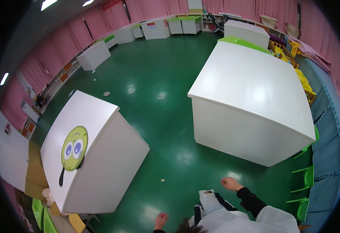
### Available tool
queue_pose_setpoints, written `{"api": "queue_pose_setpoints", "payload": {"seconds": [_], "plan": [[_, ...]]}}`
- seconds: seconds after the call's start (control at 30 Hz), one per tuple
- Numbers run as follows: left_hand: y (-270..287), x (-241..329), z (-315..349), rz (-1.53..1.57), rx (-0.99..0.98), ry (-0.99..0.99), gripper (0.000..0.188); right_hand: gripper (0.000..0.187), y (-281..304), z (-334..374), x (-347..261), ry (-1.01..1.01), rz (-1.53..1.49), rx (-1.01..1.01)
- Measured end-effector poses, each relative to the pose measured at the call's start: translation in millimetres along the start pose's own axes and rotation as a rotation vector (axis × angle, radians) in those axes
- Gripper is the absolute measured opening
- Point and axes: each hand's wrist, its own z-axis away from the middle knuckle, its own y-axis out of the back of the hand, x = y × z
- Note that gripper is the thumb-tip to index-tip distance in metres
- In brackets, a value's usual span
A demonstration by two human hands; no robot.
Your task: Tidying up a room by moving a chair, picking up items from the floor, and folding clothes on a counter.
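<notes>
My right hand (231, 184) hangs over the green floor, in front of the large white table at the right. Its fingers are curled in, and nothing shows in them. Low in the view, my left hand (161, 220) is also curled closed, apart from any object. The white table (104, 155) at the left is the nearest furniture to it. On that table lies a round yellow-green disc (75, 147) with big cartoon eyes and a dark handle. Between my hands show white clothing and a leg in pale trousers (208, 199) with dark parts.
A large white table (251, 85) stands at the right, with small green chairs (305, 176) beside it. A crumpled grey scrap (106, 94) and a small pale scrap (162, 180) lie on the green floor (158, 116). White cabinets (156, 29) line the far wall below pink curtains.
</notes>
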Motion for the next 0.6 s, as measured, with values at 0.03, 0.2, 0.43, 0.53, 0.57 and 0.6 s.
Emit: {"api": "queue_pose_setpoints", "payload": {"seconds": [0.03,0.2,0.43,0.53,0.57,0.6], "plan": [[-2,50,-27,0.028,-0.036,-0.034,0.017,0.019,8,-29,-6,-0.025,-0.011,0.013],[19,158,-166,-0.226,-0.116,-0.188,0.018,0.018,6,-202,-45,0.037,0.008,-0.113],[45,303,-309,-0.346,-0.164,-0.264,0.022,0.017,35,-412,-104,0.118,-0.041,-0.115],[56,383,-369,-0.453,-0.217,-0.243,0.022,0.017,51,-486,-119,0.094,-0.064,-0.084],[55,407,-392,-0.464,-0.237,-0.249,0.022,0.017,58,-512,-121,0.076,-0.069,-0.070],[55,427,-417,-0.434,-0.253,-0.268,0.023,0.017,62,-539,-124,0.073,-0.020,-0.141]]}}
